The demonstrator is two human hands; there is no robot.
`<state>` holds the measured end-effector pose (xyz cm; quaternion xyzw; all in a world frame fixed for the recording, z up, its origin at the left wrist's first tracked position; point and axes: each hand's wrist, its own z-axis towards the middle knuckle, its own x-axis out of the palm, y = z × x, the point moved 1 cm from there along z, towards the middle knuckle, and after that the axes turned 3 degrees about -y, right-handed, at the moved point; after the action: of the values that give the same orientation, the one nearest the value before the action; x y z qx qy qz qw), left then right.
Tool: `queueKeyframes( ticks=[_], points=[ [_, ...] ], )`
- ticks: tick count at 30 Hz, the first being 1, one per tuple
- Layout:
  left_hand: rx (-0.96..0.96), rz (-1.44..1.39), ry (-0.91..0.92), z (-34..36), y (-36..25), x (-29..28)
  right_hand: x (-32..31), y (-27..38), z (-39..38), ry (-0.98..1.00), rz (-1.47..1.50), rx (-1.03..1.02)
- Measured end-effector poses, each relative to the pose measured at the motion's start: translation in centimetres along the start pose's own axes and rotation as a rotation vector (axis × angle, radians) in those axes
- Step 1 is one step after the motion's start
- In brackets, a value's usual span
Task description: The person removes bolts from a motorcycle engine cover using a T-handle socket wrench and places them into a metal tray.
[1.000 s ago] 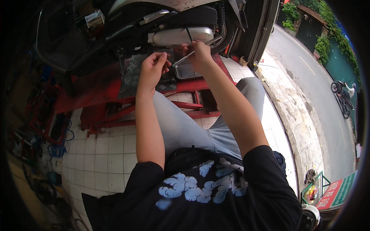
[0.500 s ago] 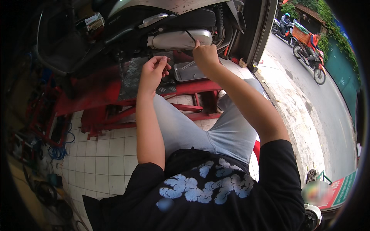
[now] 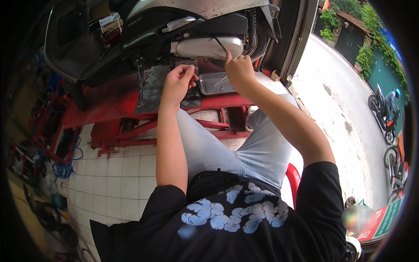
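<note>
Scooter (image 3: 148, 32): carried on the red lift (image 3: 104, 98).
Tray (image 3: 206, 83): set at the lift's near edge.
Right hand (image 3: 241, 72): raised beside a silver cover (image 3: 196, 46), near a dark rod (image 3: 220, 43) (grip unclear).
Left hand (image 3: 178, 84): held half-curled, left of the tray.

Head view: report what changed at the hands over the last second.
The right hand has shifted right, its elbow swung outward, its index finger now pointing to the silver cover. The long metal bar across its grip a second ago no longer shows in full; whether it was released, I can't tell. The left hand stays half-curled, the motorbike on the red lift.
</note>
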<state>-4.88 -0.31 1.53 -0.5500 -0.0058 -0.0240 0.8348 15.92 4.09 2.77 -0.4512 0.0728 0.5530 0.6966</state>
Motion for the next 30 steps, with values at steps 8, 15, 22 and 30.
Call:
queueKeyframes(
  ticks=[8, 15, 22, 30],
  points=[
    [0.009, -0.003, 0.029, 0.0, -0.1, 0.8, 4.4, -0.6, -0.2, 0.080, 1.272, 0.525],
    [-0.006, 0.007, 0.005, 0.0, -0.2, 0.3, 3.2, -0.2, 0.7, 0.163, 2.692, 1.237],
    [0.000, -0.009, 0.028, 0.0, 0.1, 0.7, 3.9, 0.9, 2.1, -0.010, 2.991, 1.376],
    [-0.002, 0.009, 0.019, 0.1, 0.2, 0.7, 3.6, 0.1, 2.0, 0.121, 1.057, 0.408]
  ],
)
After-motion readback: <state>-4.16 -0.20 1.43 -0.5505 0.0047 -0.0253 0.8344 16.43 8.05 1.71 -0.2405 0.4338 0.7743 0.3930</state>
